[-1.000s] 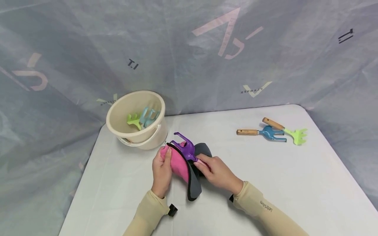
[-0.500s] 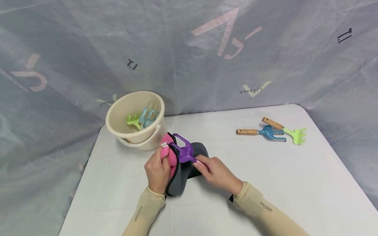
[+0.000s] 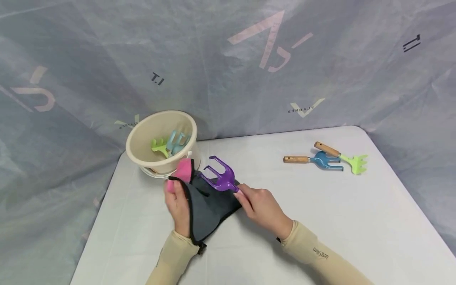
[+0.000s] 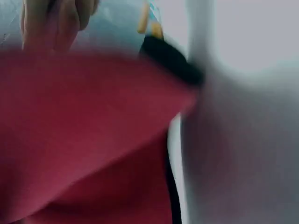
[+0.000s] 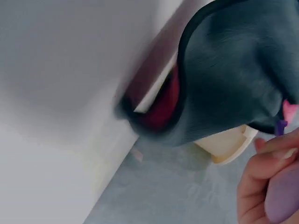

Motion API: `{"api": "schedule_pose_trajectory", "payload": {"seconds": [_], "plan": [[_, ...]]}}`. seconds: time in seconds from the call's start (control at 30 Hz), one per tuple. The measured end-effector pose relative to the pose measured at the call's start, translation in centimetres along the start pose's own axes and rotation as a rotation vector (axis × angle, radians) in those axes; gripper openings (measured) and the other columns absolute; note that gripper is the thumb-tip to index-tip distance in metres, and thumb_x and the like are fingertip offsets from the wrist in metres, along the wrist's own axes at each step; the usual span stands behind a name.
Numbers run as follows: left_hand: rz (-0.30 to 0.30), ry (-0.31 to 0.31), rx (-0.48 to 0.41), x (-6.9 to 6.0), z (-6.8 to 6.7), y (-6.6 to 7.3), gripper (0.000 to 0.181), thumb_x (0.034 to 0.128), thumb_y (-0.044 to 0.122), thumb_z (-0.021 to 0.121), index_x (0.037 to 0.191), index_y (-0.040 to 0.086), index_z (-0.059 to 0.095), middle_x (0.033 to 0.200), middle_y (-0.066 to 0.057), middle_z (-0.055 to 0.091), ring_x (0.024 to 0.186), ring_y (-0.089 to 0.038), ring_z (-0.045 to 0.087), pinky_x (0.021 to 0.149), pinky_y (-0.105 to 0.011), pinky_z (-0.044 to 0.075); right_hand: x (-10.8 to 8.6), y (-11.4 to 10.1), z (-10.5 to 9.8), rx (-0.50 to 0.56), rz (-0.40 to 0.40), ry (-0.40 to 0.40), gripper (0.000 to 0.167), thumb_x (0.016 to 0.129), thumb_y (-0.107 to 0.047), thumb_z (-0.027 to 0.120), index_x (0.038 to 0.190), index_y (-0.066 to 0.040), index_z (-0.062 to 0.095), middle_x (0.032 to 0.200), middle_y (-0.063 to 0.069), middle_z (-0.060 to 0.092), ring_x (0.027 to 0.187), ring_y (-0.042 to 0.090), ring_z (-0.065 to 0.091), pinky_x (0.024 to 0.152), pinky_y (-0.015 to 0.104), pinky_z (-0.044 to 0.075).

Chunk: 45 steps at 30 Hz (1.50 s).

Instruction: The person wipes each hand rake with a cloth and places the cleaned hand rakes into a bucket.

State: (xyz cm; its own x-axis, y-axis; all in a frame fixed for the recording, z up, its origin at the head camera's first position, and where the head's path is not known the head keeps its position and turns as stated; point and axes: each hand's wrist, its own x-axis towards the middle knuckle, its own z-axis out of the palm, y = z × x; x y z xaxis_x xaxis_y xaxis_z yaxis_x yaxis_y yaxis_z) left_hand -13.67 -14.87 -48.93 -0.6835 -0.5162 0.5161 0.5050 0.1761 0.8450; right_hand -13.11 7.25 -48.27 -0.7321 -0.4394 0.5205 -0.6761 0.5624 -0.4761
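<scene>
A purple three-pronged hand fork [image 3: 224,180] with a pale pink handle is gripped by my right hand [image 3: 264,209], its prongs pointing up and left. The rounded handle end [image 5: 281,198] shows in the right wrist view. My left hand [image 3: 179,209] pinches the edge of a cloth [image 3: 210,204], dark grey on one face and pink on the other, with black edging. The cloth hangs between the hands, partly beneath the fork. Its pink face [image 4: 93,116] fills much of the left wrist view, blurred.
Behind my left hand stands a cream bucket [image 3: 133,136] holding a light green rake [image 3: 160,146] and a light blue fork [image 3: 176,143]. Toward the table's right lie a blue fork [image 3: 324,160] and a green rake [image 3: 357,163], both wooden-handled. A grey sheet [image 3: 213,79] hangs behind the table.
My left hand has moved left with the cloth, spreading it so more of the grey face shows. The cloth has come off the fork's prongs. My right hand has barely moved.
</scene>
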Motion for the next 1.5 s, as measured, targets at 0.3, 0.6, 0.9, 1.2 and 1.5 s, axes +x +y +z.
{"api": "schedule_pose_trajectory", "payload": {"seconds": [0.3,0.6,0.9,1.2,1.5], "plan": [[-0.360,-0.404,-0.389,-3.0,1.9,0.9,0.045,0.0940,-0.006,0.068,0.133,0.002,0.046,0.126,-0.008,0.063,0.111,-0.014,0.066,0.093,-0.025,0.057,0.1,-0.9,1.0,0.187,-0.012,-0.046,0.012,0.103,-0.015,0.062,0.091,-0.015,0.060,0.064,-0.013,0.041,0.057,-0.006,0.036,0.053,0.011,0.032],[-0.374,-0.211,-0.384,-2.9,2.1,1.4,0.026,0.0872,-0.011,0.074,0.108,-0.003,0.062,0.103,-0.008,0.073,0.091,-0.013,0.072,0.080,-0.027,0.061,-0.3,-1.3,1.5,0.200,-0.049,-0.044,0.011,0.102,-0.016,0.065,0.091,-0.016,0.062,0.066,-0.013,0.044,0.059,-0.006,0.039,0.055,0.009,0.034],[-0.358,-0.120,-0.299,-2.6,2.1,1.9,0.014,0.0951,0.002,0.072,0.105,-0.004,0.064,0.094,-0.004,0.074,0.082,-0.009,0.070,0.075,-0.024,0.061,-0.3,-1.6,1.8,0.239,-0.028,-0.054,0.011,0.104,-0.016,0.061,0.093,-0.016,0.063,0.066,-0.013,0.044,0.060,-0.006,0.041,0.056,0.008,0.035],[-0.333,-0.116,-0.219,-1.6,1.5,1.9,0.025,0.0904,0.002,0.078,0.109,-0.009,0.066,0.098,-0.004,0.076,0.086,-0.011,0.071,0.077,-0.023,0.061,-0.3,-1.2,1.7,0.209,-0.020,-0.070,0.011,0.104,-0.017,0.062,0.093,-0.016,0.062,0.066,-0.014,0.041,0.058,-0.006,0.037,0.054,0.009,0.031],[0.199,-0.129,0.180,0.1,0.0,0.2,0.021,0.0816,-0.009,0.081,0.100,-0.001,0.076,0.093,-0.016,0.078,0.089,-0.007,0.073,0.085,-0.016,0.055,-0.5,-1.1,1.6,0.208,-0.006,-0.125,0.022,0.105,-0.018,0.061,0.084,-0.017,0.054,0.065,-0.015,0.036,0.056,-0.008,0.031,0.052,0.010,0.027]]}}
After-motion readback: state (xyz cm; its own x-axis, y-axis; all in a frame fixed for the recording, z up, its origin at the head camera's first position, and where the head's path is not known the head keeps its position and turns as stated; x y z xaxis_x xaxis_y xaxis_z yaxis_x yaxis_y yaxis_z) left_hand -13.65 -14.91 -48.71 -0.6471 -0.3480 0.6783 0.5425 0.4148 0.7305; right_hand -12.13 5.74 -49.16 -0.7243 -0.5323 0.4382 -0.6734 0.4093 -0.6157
